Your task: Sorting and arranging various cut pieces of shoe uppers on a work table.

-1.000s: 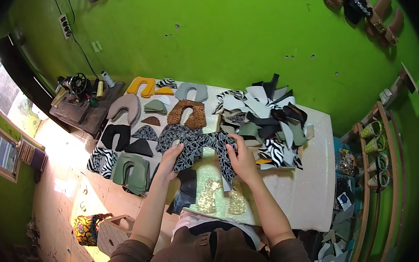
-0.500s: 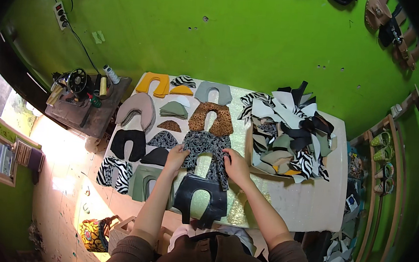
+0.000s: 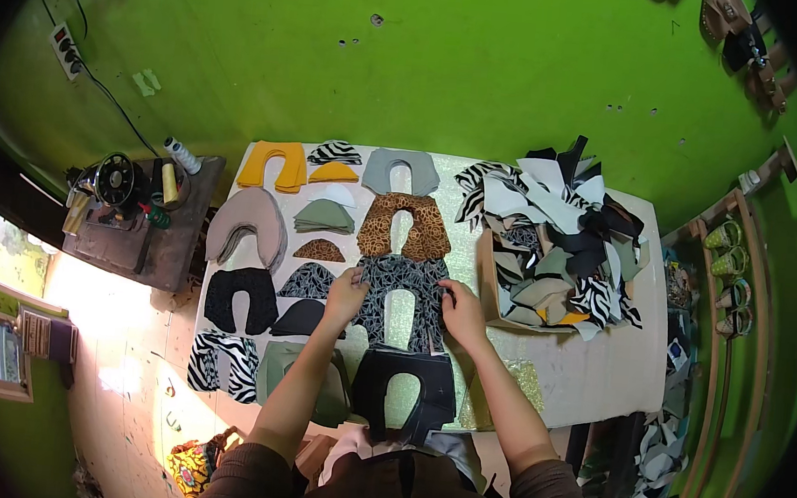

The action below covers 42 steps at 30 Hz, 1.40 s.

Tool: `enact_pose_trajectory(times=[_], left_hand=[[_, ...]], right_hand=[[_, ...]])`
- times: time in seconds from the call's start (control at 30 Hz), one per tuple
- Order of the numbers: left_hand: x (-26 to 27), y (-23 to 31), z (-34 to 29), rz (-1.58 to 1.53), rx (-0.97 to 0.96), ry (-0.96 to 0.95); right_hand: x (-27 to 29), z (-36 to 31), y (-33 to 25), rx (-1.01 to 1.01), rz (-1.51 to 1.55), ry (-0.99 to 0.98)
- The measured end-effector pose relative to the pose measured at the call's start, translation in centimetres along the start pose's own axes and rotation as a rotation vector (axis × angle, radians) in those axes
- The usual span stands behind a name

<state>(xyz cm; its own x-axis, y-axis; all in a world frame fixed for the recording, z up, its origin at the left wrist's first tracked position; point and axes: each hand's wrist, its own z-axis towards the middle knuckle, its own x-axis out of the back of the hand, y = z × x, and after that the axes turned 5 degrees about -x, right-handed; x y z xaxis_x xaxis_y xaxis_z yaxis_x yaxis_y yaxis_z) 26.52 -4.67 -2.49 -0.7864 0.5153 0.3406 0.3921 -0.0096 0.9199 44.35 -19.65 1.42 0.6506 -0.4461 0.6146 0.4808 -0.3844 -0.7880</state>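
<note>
A stack of grey-and-black patterned U-shaped fabric pieces (image 3: pixel 404 276) lies on the table in front of me, its opening toward me. My left hand (image 3: pixel 348 297) is closed at its left edge, fingertips against the fabric. At the opposite edge, my right hand (image 3: pixel 462 310) has its thumb and fingers curled around the side. Beyond the stack sit leopard-print U-shaped pieces (image 3: pixel 379 221). Black U-shaped pieces (image 3: pixel 435 383) lie nearer to me, just below it. Patterned half-round pieces (image 3: pixel 306 281) and black half-round pieces (image 3: pixel 299 318) rest beside my left hand.
Yellow, beige, black, zebra-print and green cut pieces fill the table's left side. A box (image 3: pixel 487 279) heaped with scraps stands on the right. Left of the table is a sewing machine (image 3: pixel 115 185); a shoe rack (image 3: pixel 750 361) hangs on the right wall.
The patterned pieces, held between both hands and overlapping the black ones before, now lie flatter between the leopard-print and black stacks. My view has shifted slightly.
</note>
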Motion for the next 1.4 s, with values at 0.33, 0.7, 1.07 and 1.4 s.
enact_pose_trajectory(times=[0.33, 0.7, 1.07, 1.4], left_hand=[[-0.4, 4.3, -1.1, 0.754, -0.691, -0.097], [-0.4, 3.4, 0.0, 0.859, -0.729, -0.103], [-1.6, 2.7, 0.4, 0.945, -0.795, -0.092], [-1.9, 1.5, 0.6, 0.939, -0.773, -0.051]], right_hand=[[-1.9, 1.6, -2.5, 0.366, -0.506, 0.06], [-2.5, 3.8, -3.0, 0.262, -0.636, -0.11], [-2.4, 3.9, -4.9, 0.182, -0.559, -0.149], [-1.8, 5.6, -1.0, -0.039, 0.004, -0.127]])
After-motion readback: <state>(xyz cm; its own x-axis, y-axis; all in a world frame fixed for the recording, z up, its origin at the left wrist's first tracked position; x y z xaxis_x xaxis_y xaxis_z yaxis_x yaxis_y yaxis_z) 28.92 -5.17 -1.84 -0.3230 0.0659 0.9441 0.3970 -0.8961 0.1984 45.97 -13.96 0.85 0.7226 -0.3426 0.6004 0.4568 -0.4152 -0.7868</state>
